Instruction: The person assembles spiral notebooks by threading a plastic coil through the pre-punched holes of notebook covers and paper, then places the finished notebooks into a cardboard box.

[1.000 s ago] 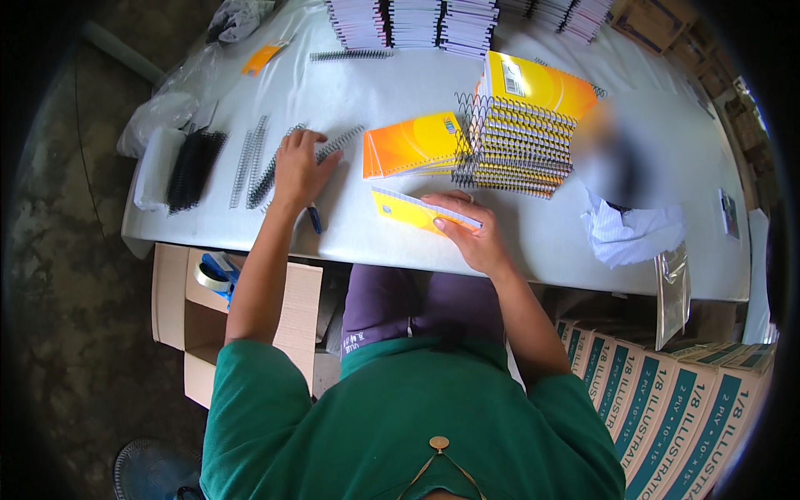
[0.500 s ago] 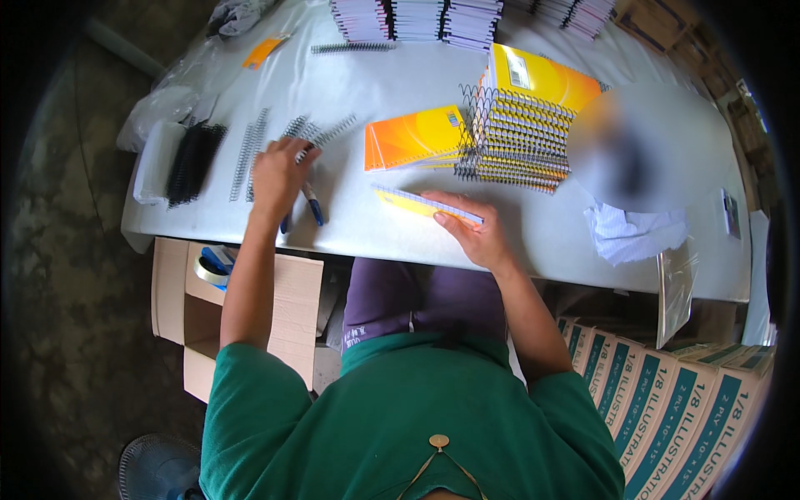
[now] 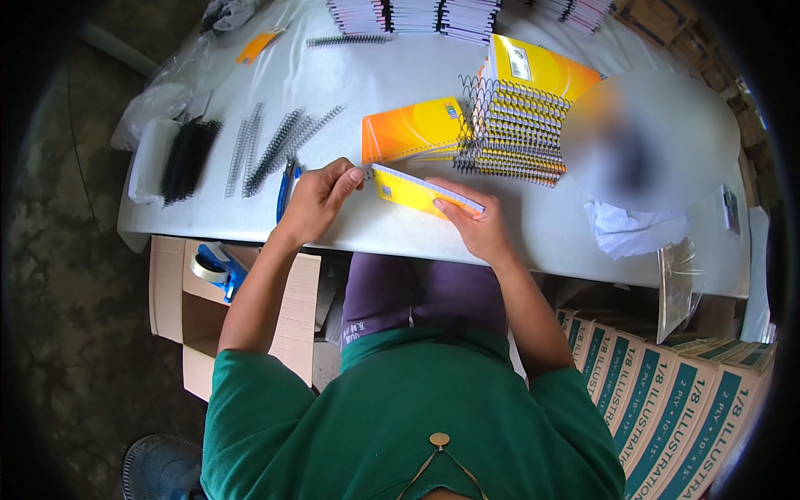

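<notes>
My right hand [image 3: 482, 223] grips a small yellow and orange notebook [image 3: 404, 192] by its right end, tilted above the near part of the table. At the notebook's left end, my left hand [image 3: 321, 200] pinches a dark wire spiral coil [image 3: 368, 173], mostly hidden by the fingers. Blue-handled pliers [image 3: 286, 190] lie beside that hand. Behind it are several loose spiral coils [image 3: 279, 150]. Just beyond the held notebook lie more unbound yellow and orange notebooks [image 3: 410, 132], next to a stack of coil-bound notebooks [image 3: 521, 133].
Black coils [image 3: 190, 162] lie beside a clear plastic container [image 3: 152, 158] at the left. Bound books [image 3: 415, 17] line the far edge. Crumpled paper [image 3: 637, 229] lies at the right. An open cardboard box [image 3: 292, 312] with a tape dispenser [image 3: 218, 268] stands below; cartons [image 3: 667, 392] stand lower right.
My left hand has come from the loose coils toward the right, bringing a coil to the notebook's end. My right hand has tilted the notebook so more of its cover shows.
</notes>
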The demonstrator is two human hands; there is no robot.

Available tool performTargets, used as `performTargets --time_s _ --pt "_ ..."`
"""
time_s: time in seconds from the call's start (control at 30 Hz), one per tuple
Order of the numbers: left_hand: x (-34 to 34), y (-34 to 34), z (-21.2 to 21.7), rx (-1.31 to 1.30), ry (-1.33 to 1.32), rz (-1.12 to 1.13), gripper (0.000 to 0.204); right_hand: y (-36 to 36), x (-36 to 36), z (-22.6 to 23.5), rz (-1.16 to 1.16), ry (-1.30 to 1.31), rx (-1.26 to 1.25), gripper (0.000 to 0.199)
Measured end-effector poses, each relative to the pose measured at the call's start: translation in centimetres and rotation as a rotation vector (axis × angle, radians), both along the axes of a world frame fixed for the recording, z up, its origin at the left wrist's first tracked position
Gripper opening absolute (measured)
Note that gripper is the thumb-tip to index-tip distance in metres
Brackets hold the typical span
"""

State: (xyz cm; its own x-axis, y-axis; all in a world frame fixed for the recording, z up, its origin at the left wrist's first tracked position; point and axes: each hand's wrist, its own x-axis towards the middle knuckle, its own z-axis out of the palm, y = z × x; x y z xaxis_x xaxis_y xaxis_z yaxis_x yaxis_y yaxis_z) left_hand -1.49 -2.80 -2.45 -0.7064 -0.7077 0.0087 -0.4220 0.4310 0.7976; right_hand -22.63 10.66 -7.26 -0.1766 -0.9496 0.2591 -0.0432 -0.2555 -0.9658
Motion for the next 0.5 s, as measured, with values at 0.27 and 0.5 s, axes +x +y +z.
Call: performTargets --time_s 0.27,0.5 --pt "-0.6 0.2 1.1 0.189 0.109 0.065 0.022 0.0 -0.2 -0.3 -0.004 0.081 -0.04 0.031" --pt "-0.1 -0.2 1.4 0.303 0.16 0.047 0.017 0.2 -0.1 0.1 0.041 0.103 -0.059 0.028"
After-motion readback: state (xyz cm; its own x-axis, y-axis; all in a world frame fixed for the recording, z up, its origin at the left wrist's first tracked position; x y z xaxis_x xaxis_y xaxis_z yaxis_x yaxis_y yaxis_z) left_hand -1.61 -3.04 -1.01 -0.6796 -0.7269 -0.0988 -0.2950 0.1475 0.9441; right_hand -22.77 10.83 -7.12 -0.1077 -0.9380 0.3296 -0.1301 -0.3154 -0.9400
